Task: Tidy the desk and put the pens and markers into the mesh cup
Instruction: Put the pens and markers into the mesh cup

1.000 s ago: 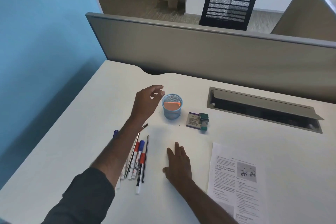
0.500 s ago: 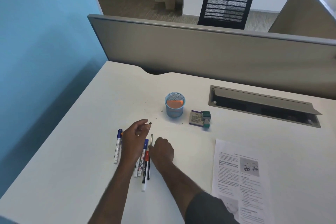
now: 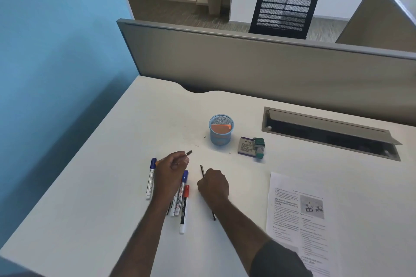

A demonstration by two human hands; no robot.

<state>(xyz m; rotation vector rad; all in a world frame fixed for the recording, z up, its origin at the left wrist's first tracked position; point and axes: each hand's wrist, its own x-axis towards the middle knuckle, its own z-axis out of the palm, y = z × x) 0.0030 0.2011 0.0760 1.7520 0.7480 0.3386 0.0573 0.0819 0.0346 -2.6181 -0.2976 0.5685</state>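
Note:
A blue mesh cup (image 3: 221, 130) stands upright on the white desk (image 3: 112, 186), with an orange pad inside it. My left hand (image 3: 171, 170) is closed around a thin dark pen (image 3: 188, 153) whose tip pokes out toward the cup. My right hand (image 3: 213, 184) is a fist around a thin black pen (image 3: 202, 170), which still lies low over the desk. A blue-capped marker (image 3: 150, 179) lies left of my left hand. Between my arms lie another blue-capped marker (image 3: 184, 177), a red-capped marker (image 3: 184, 207) and more pens, partly hidden by my left forearm.
A small staple box with a green stapler (image 3: 252, 146) sits right of the cup. A printed sheet (image 3: 297, 220) lies at the right front. An open cable tray (image 3: 328, 132) is set in the desk behind. A grey partition (image 3: 247, 58) bounds the far edge.
My left hand came back from beside the cup to the pens and closed on one. My right hand moved left from flat on the desk and closed on the black pen.

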